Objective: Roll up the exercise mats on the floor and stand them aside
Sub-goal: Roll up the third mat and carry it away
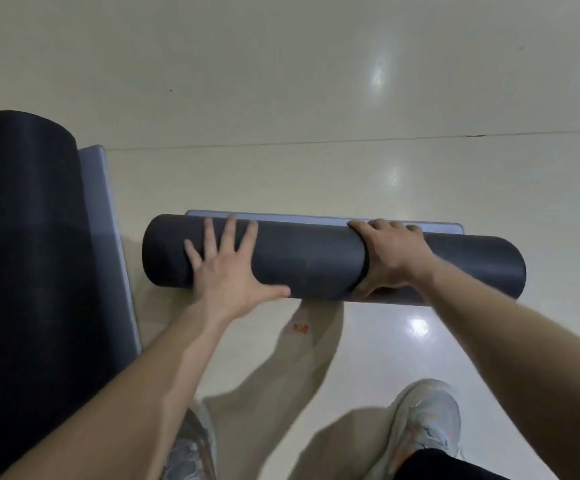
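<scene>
My left hand (227, 268) lies flat on the mat roll (316, 261). Its fingers (227, 233) are spread wide and point to 12 o'clock. They are open and hold nothing. They only press down, I think so the roll cannot spring loose.

My right hand (390, 256) is curled over the top of the same roll. The fingertips hook over the far side and the thumb goes under the near side. So this hand is closed around the roll. I think it grips this way to push the roll on and keep it tight.

The roll is dark and lies on the floor (316, 98), with its ends at 9 and 3 o'clock. My hands sit apart on it, one nearer each end, so both ends turn together and the roll stays straight.

Just past the roll, at 12 o'clock, a thin strip of mat (281, 215) is flat on the floor. It looks lighter than the roll. That is the last bit left to roll, so I think this mat is nearly done. One more small push should finish it. Then it has to be stood up out of the way.

At 9 o'clock from my hands there is another mat (39, 237). It has a rolled part at its far end, and the rest looks flat and dark. I think that one is not finished.

Near me, at 6 o'clock, I see my shoe (427, 427) on the shiny floor.
</scene>
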Available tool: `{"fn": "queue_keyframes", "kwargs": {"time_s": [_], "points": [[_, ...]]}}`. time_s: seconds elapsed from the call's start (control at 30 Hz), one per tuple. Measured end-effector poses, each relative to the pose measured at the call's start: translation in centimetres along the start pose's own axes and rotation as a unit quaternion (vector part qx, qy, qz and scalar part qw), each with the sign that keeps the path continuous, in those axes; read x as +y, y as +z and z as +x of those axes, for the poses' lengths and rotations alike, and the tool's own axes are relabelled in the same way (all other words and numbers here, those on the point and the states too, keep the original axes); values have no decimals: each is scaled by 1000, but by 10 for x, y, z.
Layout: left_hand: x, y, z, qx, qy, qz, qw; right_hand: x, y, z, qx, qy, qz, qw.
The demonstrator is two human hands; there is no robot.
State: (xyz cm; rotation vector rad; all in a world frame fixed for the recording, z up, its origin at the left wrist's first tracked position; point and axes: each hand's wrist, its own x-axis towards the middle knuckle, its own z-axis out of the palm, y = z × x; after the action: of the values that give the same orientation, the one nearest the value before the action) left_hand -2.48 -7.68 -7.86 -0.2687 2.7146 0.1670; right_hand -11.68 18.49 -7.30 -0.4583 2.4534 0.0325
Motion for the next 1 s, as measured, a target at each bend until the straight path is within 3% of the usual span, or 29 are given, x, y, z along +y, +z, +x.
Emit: {"fn": "queue_keyframes", "kwargs": {"time_s": [0.1,0.23,0.3,0.37,0.43,0.57,0.67,0.73,0.9,1.0], "points": [[-4,7,25,20,34,-2,999,2,-15,25,-21,21,5,1000],[-13,-13,71,53,44,-69,995,20,24,5,209,55,10,976],[-16,-10,76,101,-5,-113,988,43,43,-7,263,89,30,960],[-28,-1,73,170,-91,-149,970,62,50,-11,265,135,54,953],[-41,2,67,192,-198,-176,945,72,51,-15,260,197,96,941],[-51,-2,65,150,-315,-310,884,77,56,-20,312,302,210,876],[-55,-3,64,158,-323,-345,867,83,59,-26,343,361,388,775],[-58,-6,60,168,-341,-371,847,86,58,-31,345,382,453,728],[-65,-9,52,161,-347,-408,829,100,56,-34,332,412,521,670],[-66,-11,54,162,-340,-405,833,98,51,-36,332,409,529,666]]}}
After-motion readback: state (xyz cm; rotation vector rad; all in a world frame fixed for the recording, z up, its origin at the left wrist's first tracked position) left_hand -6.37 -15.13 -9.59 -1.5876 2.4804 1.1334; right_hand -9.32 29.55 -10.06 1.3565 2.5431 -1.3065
